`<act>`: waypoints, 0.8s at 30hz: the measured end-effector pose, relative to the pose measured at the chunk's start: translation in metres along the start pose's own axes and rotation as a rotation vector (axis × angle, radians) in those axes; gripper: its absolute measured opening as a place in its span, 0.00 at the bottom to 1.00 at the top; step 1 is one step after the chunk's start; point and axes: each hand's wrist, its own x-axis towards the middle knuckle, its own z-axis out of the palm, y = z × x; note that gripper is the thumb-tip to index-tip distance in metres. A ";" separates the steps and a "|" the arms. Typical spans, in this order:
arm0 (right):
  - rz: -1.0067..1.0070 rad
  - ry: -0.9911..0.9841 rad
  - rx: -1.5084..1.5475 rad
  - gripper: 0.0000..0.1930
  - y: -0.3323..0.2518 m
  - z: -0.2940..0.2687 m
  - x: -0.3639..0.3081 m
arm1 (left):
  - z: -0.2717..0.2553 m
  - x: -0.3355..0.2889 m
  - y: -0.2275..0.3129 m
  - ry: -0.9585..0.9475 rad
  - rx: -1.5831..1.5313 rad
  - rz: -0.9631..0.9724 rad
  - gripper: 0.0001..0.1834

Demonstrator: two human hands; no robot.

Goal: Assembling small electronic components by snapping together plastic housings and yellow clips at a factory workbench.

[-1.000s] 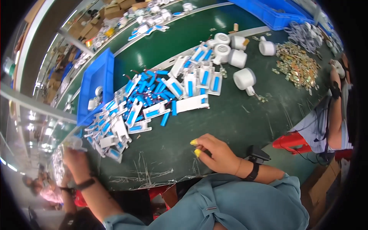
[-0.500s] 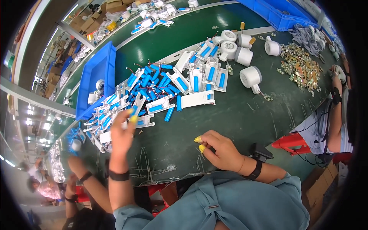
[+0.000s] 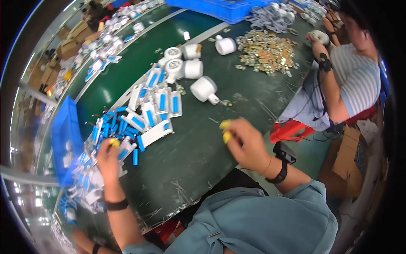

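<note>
My left hand (image 3: 109,163), with yellow fingertip covers, reaches over a heap of blue battery cells (image 3: 111,122) and white plastic holders (image 3: 86,171). Its fingers are blurred and partly hidden against the heap, so whether they hold anything does not show. My right hand (image 3: 249,146) hovers over the dark green table (image 3: 196,154). Its yellow-capped thumb and forefinger are a little apart, with nothing visible between them. Beyond the left hand lie white holders fitted with blue cells (image 3: 162,102). Several white round housings (image 3: 204,89) with short necks stand farther back.
Small circuit boards (image 3: 266,51) are heaped at the back right, with grey rings (image 3: 270,19) behind them. Blue bins stand at the left (image 3: 65,139) and far edge (image 3: 224,10). At the right sits a person in a striped shirt (image 3: 359,80), handling a white round part (image 3: 319,37).
The view has turned rightward, so the table's things appear farther left. My left hand is now nearer the battery heap. My right hand has moved rightward over the table, its fingers still apart.
</note>
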 end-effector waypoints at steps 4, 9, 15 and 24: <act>-0.045 0.258 -0.261 0.20 0.019 -0.035 0.025 | -0.018 -0.018 -0.006 0.120 -0.503 0.065 0.11; 0.053 0.113 -0.366 0.15 0.059 -0.027 0.040 | -0.055 -0.046 -0.035 -0.047 -0.488 0.138 0.24; 0.217 -0.288 -0.224 0.09 0.030 0.002 0.045 | -0.011 -0.061 -0.006 0.201 -0.505 -0.065 0.15; 0.290 -0.735 0.610 0.12 -0.022 0.105 0.009 | -0.001 -0.143 0.130 -0.311 0.042 -0.339 0.16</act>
